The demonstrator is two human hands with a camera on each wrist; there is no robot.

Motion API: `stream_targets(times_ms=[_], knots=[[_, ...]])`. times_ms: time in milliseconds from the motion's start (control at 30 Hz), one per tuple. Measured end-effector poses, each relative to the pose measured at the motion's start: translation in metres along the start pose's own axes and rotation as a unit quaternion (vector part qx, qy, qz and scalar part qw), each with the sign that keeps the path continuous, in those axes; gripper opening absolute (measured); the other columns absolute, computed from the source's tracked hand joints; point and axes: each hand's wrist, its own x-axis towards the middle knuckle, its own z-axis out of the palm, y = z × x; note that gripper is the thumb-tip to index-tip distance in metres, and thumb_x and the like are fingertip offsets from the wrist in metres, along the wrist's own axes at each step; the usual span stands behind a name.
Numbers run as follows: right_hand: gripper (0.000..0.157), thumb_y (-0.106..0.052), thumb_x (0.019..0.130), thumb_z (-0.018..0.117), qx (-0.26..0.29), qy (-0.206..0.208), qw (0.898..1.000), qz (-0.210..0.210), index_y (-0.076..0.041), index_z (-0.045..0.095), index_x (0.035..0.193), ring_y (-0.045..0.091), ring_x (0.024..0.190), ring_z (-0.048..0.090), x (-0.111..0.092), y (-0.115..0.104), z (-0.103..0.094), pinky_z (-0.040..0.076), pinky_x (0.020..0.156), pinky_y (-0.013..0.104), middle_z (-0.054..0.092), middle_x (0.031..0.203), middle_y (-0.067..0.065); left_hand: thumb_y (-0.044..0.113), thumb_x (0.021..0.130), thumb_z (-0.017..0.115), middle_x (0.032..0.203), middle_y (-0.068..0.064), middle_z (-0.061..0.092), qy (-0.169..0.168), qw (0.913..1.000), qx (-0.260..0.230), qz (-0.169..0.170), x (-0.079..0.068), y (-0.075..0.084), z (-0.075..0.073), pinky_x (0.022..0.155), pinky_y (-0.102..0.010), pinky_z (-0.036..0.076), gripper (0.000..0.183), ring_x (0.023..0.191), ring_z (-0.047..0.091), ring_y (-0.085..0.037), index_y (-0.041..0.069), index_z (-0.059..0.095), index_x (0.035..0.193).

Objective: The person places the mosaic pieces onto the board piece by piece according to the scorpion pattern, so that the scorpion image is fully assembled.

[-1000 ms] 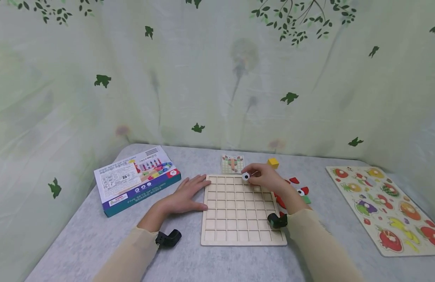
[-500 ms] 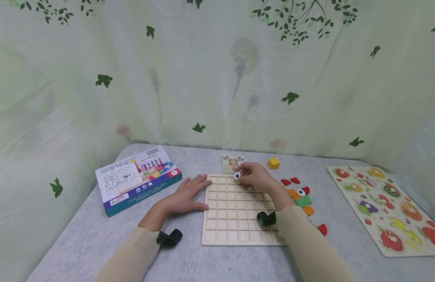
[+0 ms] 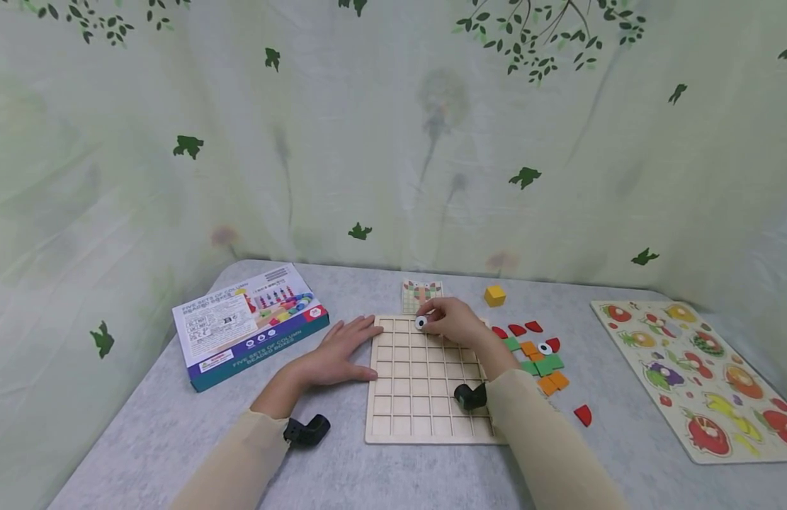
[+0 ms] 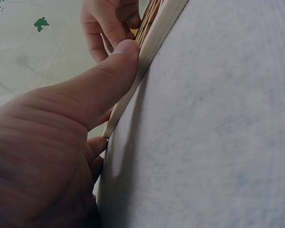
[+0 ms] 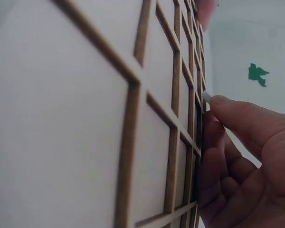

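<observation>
In the head view, a wooden grid board lies on the table, its square cells bounded by thin strips. My right hand pinches a round white eye piece with a black dot at the board's top row. Seen from the right wrist, only the edge of this piece shows between thumb and finger, close to the grid. My left hand rests with extended fingers against the board's left edge; its thumb touches that edge in the left wrist view. A small picture card lies just behind the board.
Right of the board are loose red, green and orange pieces and another eye piece. A yellow cube sits behind them. A fruit puzzle board lies far right, a printed box at left.
My right hand has moved left along the board's top row with the eye piece, then slightly down. More loose pieces on the right are now uncovered. The left hand stays in place.
</observation>
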Motion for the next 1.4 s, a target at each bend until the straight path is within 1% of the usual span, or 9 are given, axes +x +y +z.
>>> stream_targets(times_ms=[100, 300, 467, 600, 733, 933, 1200, 1300, 1400], knots=[[0.018, -0.014, 0.090, 0.072, -0.020, 0.010, 1.000, 0.000, -0.019, 0.072, 0.108, 0.019, 0.078, 0.055, -0.001, -0.001, 0.003, 0.047, 0.064, 0.026, 0.063, 0.093, 0.004, 0.045, 0.087, 0.074, 0.167, -0.013, 0.020, -0.001, 1.0000, -0.001, 0.002, 0.000, 0.001, 0.000, 0.125, -0.061, 0.001, 0.084, 0.156, 0.012, -0.036, 0.013, 0.036, 0.155], [0.019, -0.017, 0.089, 0.075, -0.033, 0.021, 0.999, 0.004, -0.021, 0.072, 0.106, 0.019, 0.074, 0.054, -0.003, -0.003, 0.006, 0.044, 0.063, 0.027, 0.061, 0.087, 0.003, 0.045, 0.087, 0.074, 0.168, -0.013, 0.020, -0.001, 1.0000, 0.002, 0.003, 0.000, 0.001, -0.001, 0.125, -0.061, 0.001, 0.084, 0.156, 0.011, -0.036, 0.013, 0.036, 0.155], [0.021, -0.014, 0.089, 0.073, -0.034, 0.020, 0.999, -0.004, -0.020, 0.071, 0.109, 0.019, 0.073, 0.053, -0.002, -0.001, 0.006, 0.042, 0.063, 0.028, 0.061, 0.088, 0.003, 0.045, 0.088, 0.073, 0.168, -0.013, 0.019, -0.002, 1.0000, 0.002, 0.005, 0.001, -0.001, -0.001, 0.125, -0.061, 0.000, 0.084, 0.157, 0.011, -0.036, 0.014, 0.035, 0.156], [0.019, -0.014, 0.091, 0.070, -0.030, 0.023, 0.999, 0.001, -0.022, 0.071, 0.108, 0.019, 0.073, 0.054, -0.002, -0.001, 0.006, 0.044, 0.063, 0.027, 0.062, 0.091, 0.004, 0.046, 0.088, 0.074, 0.168, -0.013, 0.020, 0.000, 1.0000, -0.001, 0.008, 0.001, 0.000, -0.001, 0.125, -0.061, 0.001, 0.084, 0.156, 0.011, -0.036, 0.013, 0.036, 0.155], [0.015, -0.016, 0.092, 0.068, -0.048, 0.028, 0.998, 0.000, -0.022, 0.071, 0.106, 0.019, 0.073, 0.055, -0.002, -0.002, 0.007, 0.045, 0.063, 0.027, 0.062, 0.091, 0.003, 0.046, 0.087, 0.074, 0.168, -0.013, 0.019, 0.000, 1.0000, 0.002, 0.005, 0.001, 0.001, -0.002, 0.125, -0.061, 0.001, 0.084, 0.157, 0.011, -0.035, 0.014, 0.035, 0.156], [0.014, -0.016, 0.092, 0.068, -0.070, 0.032, 0.997, -0.006, -0.021, 0.071, 0.105, 0.019, 0.070, 0.053, -0.003, -0.004, 0.008, 0.042, 0.063, 0.027, 0.061, 0.087, 0.003, 0.046, 0.088, 0.073, 0.168, -0.012, 0.018, -0.004, 1.0000, 0.004, -0.004, 0.002, 0.000, -0.002, 0.126, -0.060, 0.001, 0.085, 0.157, 0.010, -0.034, 0.015, 0.034, 0.156], [0.018, -0.014, 0.092, 0.069, -0.052, 0.023, 0.998, -0.010, -0.020, 0.068, 0.109, 0.018, 0.071, 0.053, -0.003, -0.001, 0.009, 0.042, 0.064, 0.027, 0.060, 0.087, 0.003, 0.046, 0.087, 0.074, 0.168, -0.010, 0.018, -0.006, 0.9999, -0.002, -0.009, -0.001, 0.002, -0.002, 0.126, -0.059, 0.000, 0.085, 0.157, 0.010, -0.033, 0.016, 0.035, 0.156], [0.024, -0.012, 0.092, 0.070, -0.043, 0.012, 0.999, -0.023, -0.017, 0.066, 0.115, 0.018, 0.075, 0.053, -0.006, 0.000, 0.008, 0.044, 0.066, 0.026, 0.061, 0.090, 0.004, 0.045, 0.087, 0.074, 0.168, -0.011, 0.019, -0.003, 1.0000, -0.001, -0.007, -0.001, 0.002, -0.001, 0.126, -0.060, 0.000, 0.084, 0.157, 0.011, -0.034, 0.016, 0.035, 0.156], [0.032, -0.011, 0.093, 0.069, -0.021, -0.004, 0.999, -0.035, -0.015, 0.063, 0.124, 0.017, 0.081, 0.055, -0.011, 0.002, 0.006, 0.046, 0.069, 0.026, 0.062, 0.096, 0.004, 0.045, 0.087, 0.075, 0.168, -0.012, 0.019, 0.000, 1.0000, -0.002, -0.003, -0.001, 0.002, 0.000, 0.126, -0.061, 0.001, 0.084, 0.157, 0.011, -0.035, 0.015, 0.036, 0.156]])
